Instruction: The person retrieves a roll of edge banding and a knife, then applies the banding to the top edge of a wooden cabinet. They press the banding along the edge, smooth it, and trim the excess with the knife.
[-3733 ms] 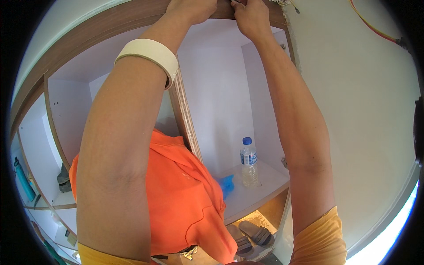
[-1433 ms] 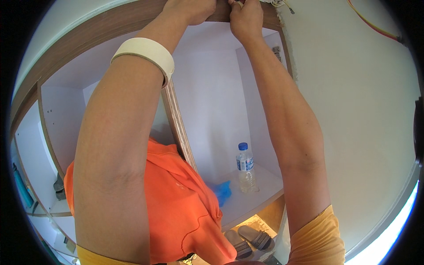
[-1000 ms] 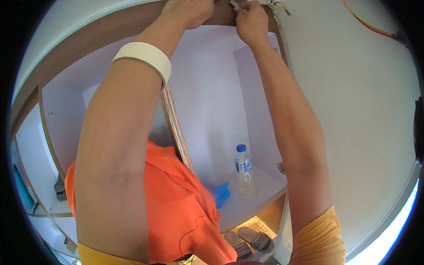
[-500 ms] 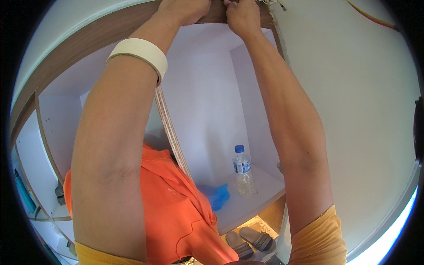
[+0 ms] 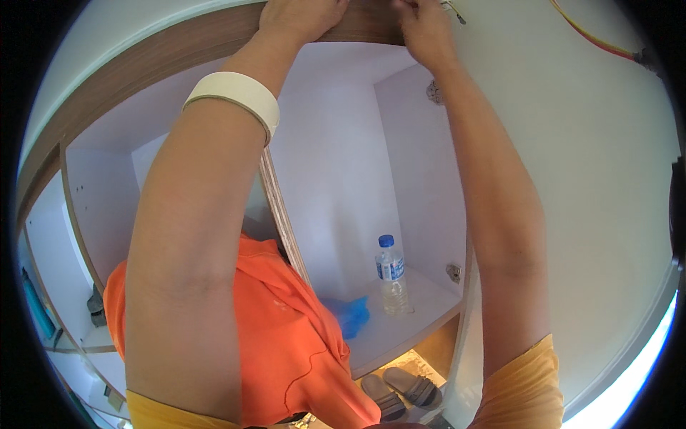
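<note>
Both hands are raised to the dark wooden top edge (image 5: 364, 18) of an open white-lined cabinet (image 5: 329, 143). My left hand (image 5: 300, 16) rests there with curled fingers, their tips hidden at the frame's edge; a cream tape roll (image 5: 232, 91) rings that forearm. To its right, my right hand (image 5: 429, 36) has bent, blurred fingers at the same edge; anything in them is unclear. Metal hinges (image 5: 434, 91) are on the right inner side. Below, a water bottle (image 5: 391, 286) with a blue cap stands on the shelf beside blue plastic (image 5: 354, 314).
An orange garment (image 5: 289, 350) hangs over the cabinet's front on the left. Further compartments (image 5: 53, 214) run leftward. Sandals (image 5: 407, 386) lie below. A pale wall (image 5: 593, 214) with loose yellow and red wires (image 5: 593, 36) bounds the right side.
My right hand and forearm have shifted rightward, away from my left hand, uncovering the upper hinge. The left hand stays at the top edge, and the view has shifted slightly.
</note>
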Demonstrator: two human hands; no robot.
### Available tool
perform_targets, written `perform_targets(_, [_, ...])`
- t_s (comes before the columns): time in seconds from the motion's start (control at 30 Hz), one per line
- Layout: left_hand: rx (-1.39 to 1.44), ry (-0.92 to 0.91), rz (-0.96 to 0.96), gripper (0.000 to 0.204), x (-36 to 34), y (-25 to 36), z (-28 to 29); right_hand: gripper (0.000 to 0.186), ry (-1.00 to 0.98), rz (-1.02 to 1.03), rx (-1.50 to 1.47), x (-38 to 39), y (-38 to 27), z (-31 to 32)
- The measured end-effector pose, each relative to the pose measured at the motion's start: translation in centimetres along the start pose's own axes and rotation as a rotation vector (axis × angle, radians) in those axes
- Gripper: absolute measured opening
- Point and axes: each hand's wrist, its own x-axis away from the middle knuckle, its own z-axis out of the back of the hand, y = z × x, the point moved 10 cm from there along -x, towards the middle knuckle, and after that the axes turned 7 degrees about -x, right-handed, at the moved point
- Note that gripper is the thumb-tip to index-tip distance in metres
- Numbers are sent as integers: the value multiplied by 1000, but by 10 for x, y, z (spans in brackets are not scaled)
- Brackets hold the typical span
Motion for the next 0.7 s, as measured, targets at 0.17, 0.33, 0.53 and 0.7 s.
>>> perform_targets(0.17, [92,87,95,18,9,-17,11,15,-148,219,25,-23,-42,7])
perform_targets(0.33, [101,-24,200,18,23,-21,15,16,-247,414,48,-33,-81,8])
perform_targets(0.53, [31,17,257,19,30,-18,24,16,-234,453,54,-40,-80,0])
perform_targets(0.7, [26,10,264,19,28,-24,17,16,-205,377,-1,-43,-72,-5])
